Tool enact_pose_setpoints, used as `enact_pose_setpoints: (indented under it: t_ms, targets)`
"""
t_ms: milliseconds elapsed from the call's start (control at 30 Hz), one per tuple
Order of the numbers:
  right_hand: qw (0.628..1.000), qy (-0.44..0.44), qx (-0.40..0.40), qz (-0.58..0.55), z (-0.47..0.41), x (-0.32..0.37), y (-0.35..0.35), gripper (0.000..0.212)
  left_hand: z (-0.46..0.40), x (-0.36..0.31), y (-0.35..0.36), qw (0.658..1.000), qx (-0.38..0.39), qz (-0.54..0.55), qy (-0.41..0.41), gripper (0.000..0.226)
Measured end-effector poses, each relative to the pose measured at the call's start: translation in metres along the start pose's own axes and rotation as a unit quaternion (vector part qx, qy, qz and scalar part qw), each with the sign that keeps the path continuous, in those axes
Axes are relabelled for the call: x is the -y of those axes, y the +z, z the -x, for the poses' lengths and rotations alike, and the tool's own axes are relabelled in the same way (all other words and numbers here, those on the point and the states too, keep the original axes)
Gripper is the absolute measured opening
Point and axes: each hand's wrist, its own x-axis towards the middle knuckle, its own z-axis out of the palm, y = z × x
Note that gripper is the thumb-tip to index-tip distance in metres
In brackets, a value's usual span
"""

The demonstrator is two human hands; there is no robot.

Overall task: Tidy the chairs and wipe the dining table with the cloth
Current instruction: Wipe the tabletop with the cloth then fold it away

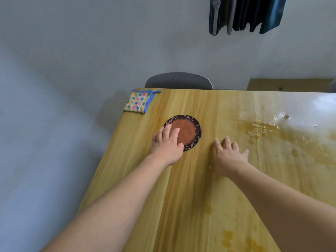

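- Setting: home dining area.
- Evidence: wood-grain dining table (227, 179), grey chair (179, 80) at its far edge, dark clothes (245, 14) hanging against plain wall (91, 42).

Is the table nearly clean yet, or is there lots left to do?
Lots left. Done: one chair looks tucked in at the far edge. In hand: the left hand rests on the round mat. Left: wet streaks remain on the table, and the dotted cloth lies untouched.
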Motion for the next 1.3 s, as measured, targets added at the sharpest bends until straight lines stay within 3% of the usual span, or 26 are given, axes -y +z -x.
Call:
enact_pose_setpoints:
  t_ms: [133,233,367,600,767,900,1067,1133,1300]
  targets:
    - [0.997,-0.007,0.017,0.076,-0.024,-0.003,-0.011,0.118,-0.042,0.001,0.015,0.999,0.001,0.028,-0.035,0.063]
    - [0.993,-0.066,-0.017,0.097,-0.027,0.013,-0.020,0.103,-0.054,0.010,0.019,0.999,0.002,0.023,-0.046,0.064]
    - [0.988,-0.137,-0.070,0.012,-0.038,0.054,-0.039,0.091,-0.072,0.033,-0.005,0.998,-0.029,-0.010,-0.052,0.064]
    - [0.976,-0.182,-0.121,0.021,-0.085,0.113,-0.076,0.070,-0.128,0.097,-0.056,0.992,-0.094,-0.018,-0.080,0.062]
    - [0.973,-0.188,-0.131,0.044,-0.132,0.154,-0.085,0.084,-0.176,0.140,-0.066,0.993,-0.091,-0.051,-0.056,0.060]
    - [0.977,-0.146,-0.153,-0.006,-0.168,0.173,-0.092,0.085,-0.211,0.150,-0.067,0.994,-0.101,-0.023,-0.037,0.058]
    - [0.991,-0.109,-0.075,0.008,-0.202,0.188,-0.098,0.091,-0.259,0.166,-0.051,0.997,-0.072,-0.038,-0.001,0.060]
    - [0.992,-0.109,-0.055,0.027,-0.205,0.192,-0.101,0.092,-0.268,0.169,-0.037,0.994,-0.095,-0.045,0.000,0.059]
    - [0.988,-0.112,-0.047,0.092,-0.207,0.194,-0.104,0.090,-0.290,0.175,-0.034,0.992,-0.114,-0.055,0.028,0.059]
